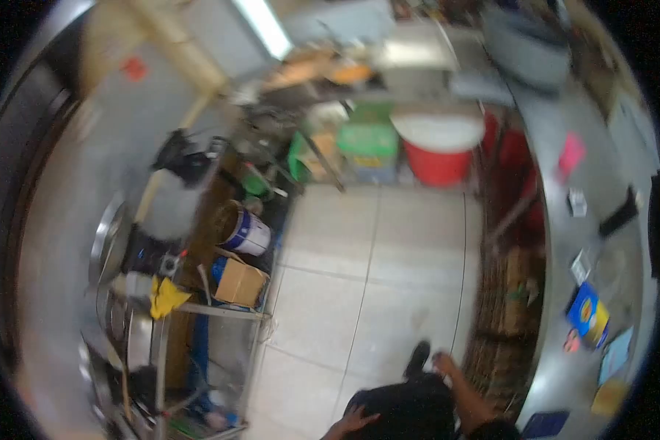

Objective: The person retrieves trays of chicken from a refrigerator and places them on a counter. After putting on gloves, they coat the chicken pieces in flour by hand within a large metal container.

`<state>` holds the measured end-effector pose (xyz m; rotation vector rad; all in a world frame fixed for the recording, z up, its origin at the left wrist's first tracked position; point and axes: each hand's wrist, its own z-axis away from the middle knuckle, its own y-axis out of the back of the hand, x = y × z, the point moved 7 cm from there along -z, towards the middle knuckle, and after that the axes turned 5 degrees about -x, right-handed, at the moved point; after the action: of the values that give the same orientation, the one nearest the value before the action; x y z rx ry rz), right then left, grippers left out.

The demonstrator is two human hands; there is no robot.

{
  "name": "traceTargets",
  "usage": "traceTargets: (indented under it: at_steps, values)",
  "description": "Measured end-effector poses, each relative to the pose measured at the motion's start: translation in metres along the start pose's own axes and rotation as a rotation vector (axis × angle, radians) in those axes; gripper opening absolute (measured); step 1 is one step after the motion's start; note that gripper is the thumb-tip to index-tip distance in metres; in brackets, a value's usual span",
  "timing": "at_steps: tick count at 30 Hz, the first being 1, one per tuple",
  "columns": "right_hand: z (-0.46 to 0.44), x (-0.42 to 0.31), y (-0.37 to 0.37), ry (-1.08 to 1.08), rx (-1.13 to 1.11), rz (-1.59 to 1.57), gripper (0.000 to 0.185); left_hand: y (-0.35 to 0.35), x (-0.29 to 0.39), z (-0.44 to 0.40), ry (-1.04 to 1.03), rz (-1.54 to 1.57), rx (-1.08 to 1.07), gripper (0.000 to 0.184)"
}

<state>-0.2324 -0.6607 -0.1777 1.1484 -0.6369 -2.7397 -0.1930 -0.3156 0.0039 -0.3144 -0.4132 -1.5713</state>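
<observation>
My left hand (360, 419) is low in the view against my dark clothing (403, 409), its fingers stretched out and nothing seen in it. Ahead of my body, my right hand (443, 364) hangs at the end of the bent forearm, beside a dark shoe (418, 358) on the floor. Its fingers are small and smeared by motion, so their pose is unclear. Neither hand touches the shelves or the counter.
Pale floor tiles (411, 249) run between a metal rack (220, 312) on the left and a steel counter (557, 323) on the right. A red tub (438, 163), green crate (368, 139), paint-like bucket (248, 233) and cardboard box (240, 283) stand low. A blue-yellow packet (589, 315) lies on the counter.
</observation>
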Motion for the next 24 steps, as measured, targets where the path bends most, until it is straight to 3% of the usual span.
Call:
traceTargets:
  at_steps: [1, 2, 3, 4, 6, 7, 9, 10, 12, 13, 14, 15, 16, 17, 18, 19, 20, 21, 22, 23, 24]
  values:
    - [-0.031, -0.011, 0.007, 0.031, -0.039, 0.033, 0.034, 0.0, -0.014, -0.016, 0.065, -0.029, -0.1, 0.09]
    - [-0.06, -0.026, 0.014, 0.063, -0.076, 0.065, 0.035, 0.019, -0.022, -0.053, 0.143, -0.104, 0.119, 0.104]
    - [-0.088, -0.027, 0.017, 0.209, 0.045, 0.033, 0.037, 0.035, -0.024, -0.081, 0.196, -0.178, 0.353, 0.12]
    - [-0.129, 0.002, -0.005, 0.046, -0.025, -0.031, 0.05, 0.048, -0.016, -0.107, 0.196, -0.205, 0.287, 0.12]
    - [-0.17, -0.001, 0.0, -0.082, 0.056, -0.026, 0.057, 0.095, 0.02, -0.114, 0.367, -0.17, 0.465, 0.115]
    - [-0.198, 0.017, -0.019, -0.126, 0.048, -0.048, 0.057, 0.109, 0.022, -0.134, 0.381, -0.193, 0.423, 0.115]
    - [-0.255, 0.058, -0.055, -0.289, -0.034, -0.041, 0.05, 0.151, 0.036, -0.171, 0.293, -0.238, 0.542, 0.108]
    - [-0.288, 0.094, -0.081, -0.303, -0.038, -0.047, 0.05, 0.177, 0.065, -0.174, 0.302, -0.499, 0.67, 0.076]
    - [-0.361, 0.153, -0.154, -0.032, -0.028, -0.018, 0.042, 0.231, 0.1, -0.175, 0.215, -0.347, 0.704, 0.065]
    - [-0.376, 0.155, -0.164, -0.161, -0.207, 0.177, 0.038, 0.255, 0.103, -0.178, 0.135, -0.216, 0.75, 0.055]
    - [-0.402, 0.195, -0.201, -0.356, -0.287, 0.23, 0.045, 0.26, 0.076, -0.186, 0.169, -0.198, 0.738, 0.065]
    - [-0.402, 0.158, -0.173, -0.515, -0.189, 0.247, 0.05, 0.26, 0.051, -0.192, 0.19, -0.175, 0.729, 0.075]
    - [-0.409, 0.144, -0.174, -0.576, -0.168, 0.136, 0.053, 0.27, 0.049, -0.194, 0.184, -0.171, 0.73, 0.072]
    - [-0.418, 0.147, -0.203, -0.441, -0.081, 0.169, 0.048, 0.279, 0.051, -0.194, 0.1, -0.165, 0.747, 0.071]
    - [-0.417, 0.149, -0.219, -0.308, 0.011, 0.215, 0.044, 0.28, 0.053, -0.192, 0.184, -0.176, 0.701, 0.07]
    - [-0.407, 0.099, -0.217, -0.058, -0.244, 0.387, 0.035, 0.289, 0.053, -0.189, 0.254, -0.183, 0.656, 0.07]
    - [-0.408, 0.132, -0.27, -0.078, -0.23, 0.265, 0.028, 0.299, 0.055, -0.185, 0.204, -0.166, 0.673, 0.07]
    - [-0.374, 0.078, -0.255, 0.297, -0.178, 0.307, 0.024, 0.304, 0.055, -0.182, 0.144, -0.119, 0.67, 0.069]
    - [-0.357, 0.07, -0.259, 0.42, -0.137, 0.032, 0.021, 0.313, 0.06, -0.178, 0.071, -0.075, 0.666, 0.068]
    - [-0.318, -0.026, -0.209, 0.331, -0.37, 0.565, 0.023, 0.323, 0.067, -0.171, 0.091, -0.013, 0.605, 0.066]
    - [-0.295, -0.056, -0.174, 0.251, -0.302, 0.228, 0.028, 0.327, 0.069, -0.16, 0.117, 0.044, 0.538, 0.065]
